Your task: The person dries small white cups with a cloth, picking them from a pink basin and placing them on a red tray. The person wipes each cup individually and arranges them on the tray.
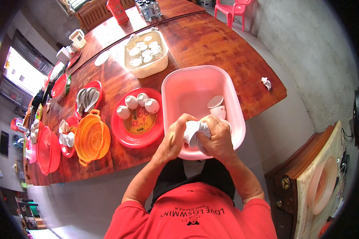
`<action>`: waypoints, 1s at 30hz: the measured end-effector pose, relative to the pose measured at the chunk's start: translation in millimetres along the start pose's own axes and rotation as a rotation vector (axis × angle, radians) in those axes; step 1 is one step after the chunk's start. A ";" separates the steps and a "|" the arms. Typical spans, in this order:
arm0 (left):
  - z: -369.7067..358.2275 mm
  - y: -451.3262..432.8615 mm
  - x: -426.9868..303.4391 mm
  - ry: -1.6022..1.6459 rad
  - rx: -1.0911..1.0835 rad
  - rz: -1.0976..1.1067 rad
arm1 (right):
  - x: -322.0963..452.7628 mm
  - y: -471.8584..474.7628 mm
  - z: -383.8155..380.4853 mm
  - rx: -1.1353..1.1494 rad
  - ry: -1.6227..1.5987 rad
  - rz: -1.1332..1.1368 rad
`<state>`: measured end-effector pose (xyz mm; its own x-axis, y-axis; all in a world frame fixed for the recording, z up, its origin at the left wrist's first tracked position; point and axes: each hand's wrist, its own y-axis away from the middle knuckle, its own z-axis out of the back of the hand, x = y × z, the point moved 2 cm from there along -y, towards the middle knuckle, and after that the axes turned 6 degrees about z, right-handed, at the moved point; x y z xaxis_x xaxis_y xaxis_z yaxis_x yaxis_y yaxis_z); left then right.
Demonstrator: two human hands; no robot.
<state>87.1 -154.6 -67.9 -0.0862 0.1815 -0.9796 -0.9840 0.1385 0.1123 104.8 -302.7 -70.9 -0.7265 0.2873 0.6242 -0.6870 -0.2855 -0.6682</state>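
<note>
Over the near end of a pink plastic basin (182, 89), my left hand (175, 139) grips a small white cup (191, 131). My right hand (217, 136) holds a pale cloth (204, 128) pressed at the cup's rim. Inside the basin, at its right side, lie a white cup (217, 112) and a small white dish (215, 102). Further pieces there are partly covered by my right hand. Left of the basin is a red round tray (124, 136) with several upturned white cups (131, 102) along its far part.
Beyond stands a cream tub (151, 71) with several cups in water. An orange colander (92, 140), a red plate of spoons (88, 97) and a red basin (48, 151) are to the left. Crumpled tissue (266, 83) lies near the wooden table's (197, 38) right edge. A cabinet (299, 167) stands at right.
</note>
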 end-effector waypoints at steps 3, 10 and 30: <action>-1.1 1.2 3.7 -0.133 0.046 -0.027 | 8.4 -2.7 2.9 -0.008 0.155 0.147; -12.6 13.7 -5.2 -0.143 -0.253 -0.445 | -1.8 -7.1 -5.5 0.029 -0.242 -0.170; -9.3 4.7 29.9 0.686 -0.202 0.024 | 13.8 5.9 -7.9 -0.126 -0.274 -0.281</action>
<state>78.4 -157.5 -98.2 -0.1215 -0.4799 -0.8689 -0.9845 -0.0533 0.1671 90.8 -293.2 -69.5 -0.4993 0.0791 0.8628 -0.8645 -0.1114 -0.4901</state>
